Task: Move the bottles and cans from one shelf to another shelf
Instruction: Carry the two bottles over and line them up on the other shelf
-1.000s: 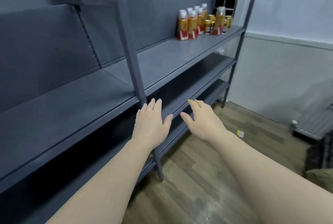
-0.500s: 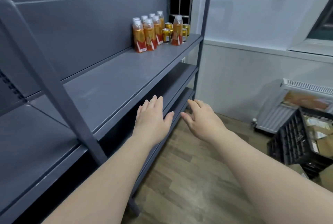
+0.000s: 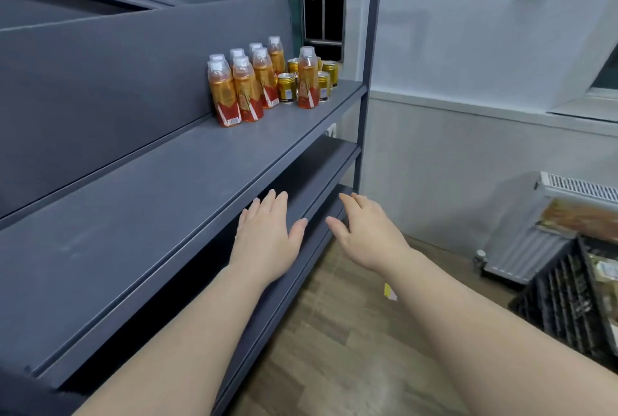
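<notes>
So, bottles (image 3: 247, 88) and cans (image 3: 287, 88): standing together at the far end of the upper shelf (image 3: 167, 188).
Left hand (image 3: 267, 241): fingers straight, holding nothing, low before the shelf edge.
Right hand (image 3: 364, 235): fingers relaxed, empty, just beside the left.

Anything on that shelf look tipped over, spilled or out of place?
Nothing stands out: the bottles and cans all stand upright, grouped at the far end of the shelf, with no spill visible.

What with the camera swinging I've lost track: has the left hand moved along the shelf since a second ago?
Yes: the left hand has travelled along the shelf toward the bottles, leaving behind the middle upright it earlier hovered beside.
</notes>
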